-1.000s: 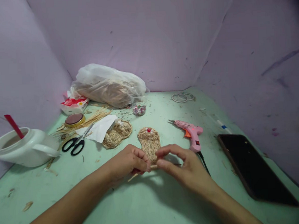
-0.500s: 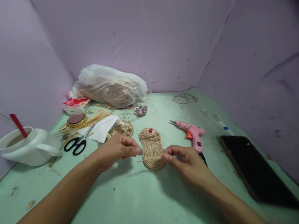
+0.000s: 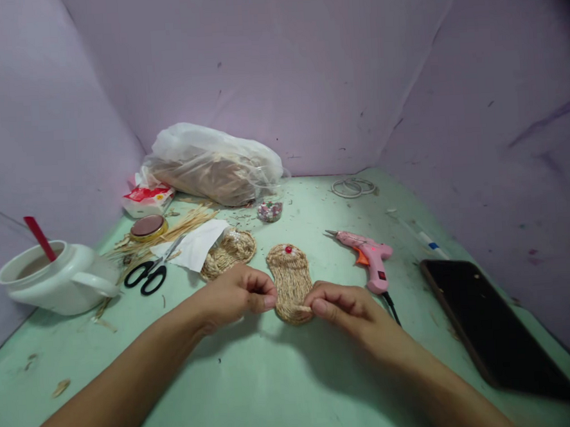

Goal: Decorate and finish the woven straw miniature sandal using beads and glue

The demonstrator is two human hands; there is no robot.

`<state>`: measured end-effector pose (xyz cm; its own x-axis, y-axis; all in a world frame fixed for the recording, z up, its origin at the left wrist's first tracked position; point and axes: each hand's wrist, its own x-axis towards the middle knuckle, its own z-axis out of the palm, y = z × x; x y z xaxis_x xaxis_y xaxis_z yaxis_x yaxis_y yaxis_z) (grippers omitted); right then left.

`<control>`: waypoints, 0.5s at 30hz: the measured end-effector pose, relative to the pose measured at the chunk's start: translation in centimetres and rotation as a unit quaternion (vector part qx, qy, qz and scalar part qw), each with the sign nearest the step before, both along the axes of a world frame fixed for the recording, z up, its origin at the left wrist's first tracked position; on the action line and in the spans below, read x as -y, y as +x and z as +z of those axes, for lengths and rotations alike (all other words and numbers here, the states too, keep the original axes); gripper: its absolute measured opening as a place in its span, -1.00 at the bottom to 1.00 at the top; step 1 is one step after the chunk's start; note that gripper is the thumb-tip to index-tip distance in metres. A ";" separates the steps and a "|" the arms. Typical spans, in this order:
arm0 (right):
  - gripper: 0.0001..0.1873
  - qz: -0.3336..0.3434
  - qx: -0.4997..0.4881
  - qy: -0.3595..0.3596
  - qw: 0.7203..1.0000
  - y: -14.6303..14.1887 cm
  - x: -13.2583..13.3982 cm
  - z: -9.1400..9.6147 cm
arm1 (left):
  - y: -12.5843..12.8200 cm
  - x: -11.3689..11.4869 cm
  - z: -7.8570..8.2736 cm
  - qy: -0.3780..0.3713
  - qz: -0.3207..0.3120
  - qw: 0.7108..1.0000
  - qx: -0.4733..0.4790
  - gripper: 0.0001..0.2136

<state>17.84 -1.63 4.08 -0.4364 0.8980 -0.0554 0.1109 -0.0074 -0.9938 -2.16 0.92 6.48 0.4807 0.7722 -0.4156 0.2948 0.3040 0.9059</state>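
A small slipper-shaped piece of coiled, braided straw cord (image 3: 290, 279) lies on the table, with a red bead (image 3: 288, 249) near its far end. Across its near end runs a thin length of straw cord (image 3: 298, 309). My right hand (image 3: 346, 306) pinches this cord by the right edge of the piece. At the opposite edge, my left hand (image 3: 251, 291) has thumb and forefinger pressed together on the cord's left end, which the fingertips hide. A second straw piece (image 3: 232, 250) with white beads rests beyond my left hand, partly beneath white paper (image 3: 200, 243).
Black-handled scissors (image 3: 146, 277) and a white pot (image 3: 72, 288) stand left. A pink glue gun (image 3: 372, 254) and dark phone (image 3: 495, 329) lie right. Behind are a plastic bag (image 3: 214, 166), a bead container (image 3: 270, 210), a round tin (image 3: 148, 227) and pale rings (image 3: 353, 187).
My left hand has moved slightly right and nearer, closing on the cord's loose left end. My right hand has shifted a little; the cord now lies closer to the piece's near end.
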 end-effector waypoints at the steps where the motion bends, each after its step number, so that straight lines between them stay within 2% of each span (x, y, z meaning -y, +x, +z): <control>1: -0.74 0.020 -0.035 -0.020 0.999 -0.1 0.2 0.0 | 0.2 0.2 -0.2 -0.015 -0.015 1.000 0.016 -0.86; 5: -0.70 0.078 -0.130 -0.026 0.988 -0.2 1.0 0.0 | 0.8 1.0 -1.0 -0.058 -0.068 0.995 0.053 -0.86; 11: -0.84 0.156 -0.059 -0.035 0.985 1.3 0.5 1.2 | -0.7 0.3 -1.2 -0.046 -0.126 0.987 0.083 -0.88; 15: -0.87 0.151 -0.029 -0.059 0.986 2.2 -0.2 1.5 | -1.9 -0.4 -0.8 -0.032 -0.148 0.981 0.118 -0.86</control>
<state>20.04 -1.41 5.58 -0.6891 0.7150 -0.1181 0.0682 -0.0983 -0.9928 -4.02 1.31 5.67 0.7687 0.5599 -0.3092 0.1635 0.2955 0.9413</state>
